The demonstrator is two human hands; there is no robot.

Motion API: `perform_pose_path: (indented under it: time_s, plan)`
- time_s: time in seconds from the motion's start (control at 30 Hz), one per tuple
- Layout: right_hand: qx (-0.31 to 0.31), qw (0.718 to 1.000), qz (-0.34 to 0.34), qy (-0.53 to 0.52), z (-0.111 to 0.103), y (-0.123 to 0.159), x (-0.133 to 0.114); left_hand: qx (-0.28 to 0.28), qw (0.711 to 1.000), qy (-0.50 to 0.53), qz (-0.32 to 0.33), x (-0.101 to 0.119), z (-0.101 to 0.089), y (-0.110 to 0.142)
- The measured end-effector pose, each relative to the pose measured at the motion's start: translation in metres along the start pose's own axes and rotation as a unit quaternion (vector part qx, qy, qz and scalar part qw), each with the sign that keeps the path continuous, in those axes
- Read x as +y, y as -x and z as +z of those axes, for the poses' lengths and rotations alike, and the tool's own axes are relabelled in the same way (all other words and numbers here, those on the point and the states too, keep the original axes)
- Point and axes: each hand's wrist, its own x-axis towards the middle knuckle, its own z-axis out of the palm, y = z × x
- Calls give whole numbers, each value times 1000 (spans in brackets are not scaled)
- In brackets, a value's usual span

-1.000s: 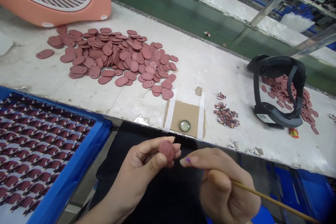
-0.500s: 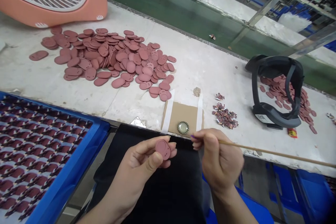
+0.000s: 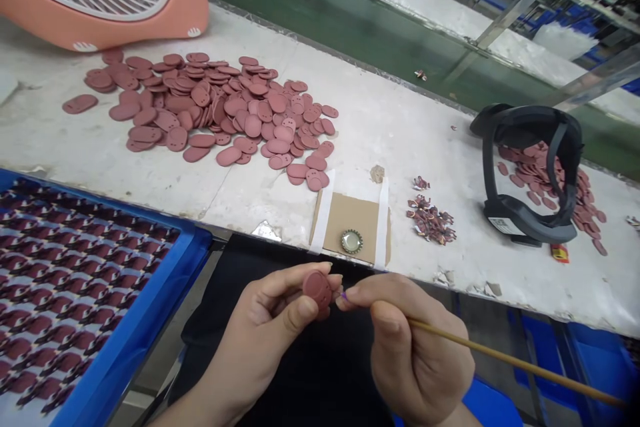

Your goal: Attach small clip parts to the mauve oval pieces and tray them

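In my left hand [image 3: 265, 327] I pinch a dull-red oval piece [image 3: 315, 287] with small holes, thumb on its near side and fingers behind. My right hand [image 3: 423, 347] is closed round a thin wooden stick [image 3: 525, 365] that runs out to the lower right. A tiny purple bit [image 3: 344, 296] shows at my right fingertips, close to the oval's right edge; whether it touches is unclear. Just beyond both hands, a bottle cap [image 3: 351, 241] with a shiny inside lies on a cardboard piece [image 3: 355, 213] with white strips.
A big pile of red ovals [image 3: 230, 107] covers the table's left half, below an orange fan [image 3: 120, 33]. Small brown pieces [image 3: 433, 221] lie right of the cardboard. A black head-strap device [image 3: 530, 227] stands further right. At lower left is a blue tray [image 3: 197, 253] with rows of pieces.
My right hand has moved left and down, bringing its fingertips and the purple bit up to the red oval. My left hand has shifted slightly right, still gripping the oval.
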Motion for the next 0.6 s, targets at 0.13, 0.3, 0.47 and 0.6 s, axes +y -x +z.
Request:
perform_pose_path:
  time_s: [0.13, 0.3, 0.47, 0.6]
  plan:
    - [-1, 1000, -4, 18, 2, -1, -3, -2, 1000, -1, 5, 0, -1, 0]
    - [-3, 999, -12, 41, 4, -7, -4, -4, 1000, -5, -2, -1, -1, -3]
    - [-5, 999, -24, 28, 7, -11, -5, 9, 1000, -12, -13, -4, -3, -4]
    - [48, 998, -39, -17, 2, -6, 2, 70, 997, -4, -37, -1, 0, -7]
